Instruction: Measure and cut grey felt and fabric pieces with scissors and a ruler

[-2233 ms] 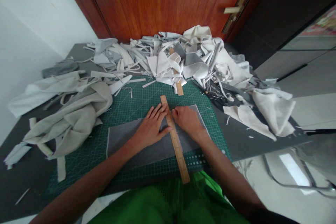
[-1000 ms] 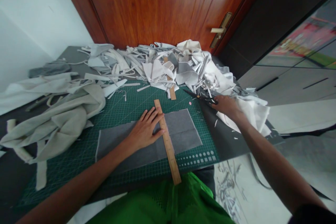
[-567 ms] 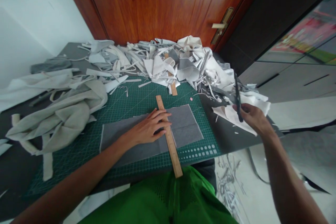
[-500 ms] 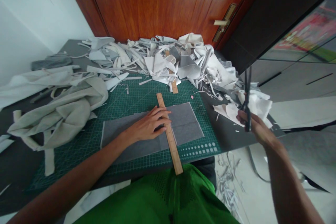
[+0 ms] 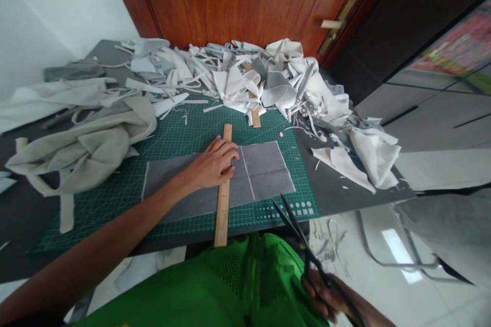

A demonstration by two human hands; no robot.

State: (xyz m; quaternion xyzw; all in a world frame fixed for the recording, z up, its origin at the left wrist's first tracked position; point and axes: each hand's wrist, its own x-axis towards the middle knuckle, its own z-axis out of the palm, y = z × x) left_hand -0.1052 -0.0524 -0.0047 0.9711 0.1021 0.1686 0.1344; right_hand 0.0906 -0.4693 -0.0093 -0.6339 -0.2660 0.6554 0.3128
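Grey fabric (image 5: 268,166) lies flat on a green cutting mat (image 5: 199,133), with a pale pink line running across it. My left hand (image 5: 215,163) rests on the fabric, its fingers curled over a wooden ruler (image 5: 222,209) left of that line. The ruler's lower end sticks out past the table's front edge. Low on the right, my right hand (image 5: 326,296) grips black scissors (image 5: 297,227) by the handles. The blades are a little apart, tips pointing up toward the fabric's lower right corner without visibly touching it.
White and grey fabric scraps (image 5: 238,84) are heaped along the table's back, partly over a second wooden strip (image 5: 256,117). Bunched beige cloth (image 5: 92,148) lies left. More scraps (image 5: 374,153) sit at the right edge. A wooden door (image 5: 238,0) stands behind.
The ruler has shifted left and turned under my left hand, baring the pink line. My right hand has brought the scissors down and left from the table's right side.
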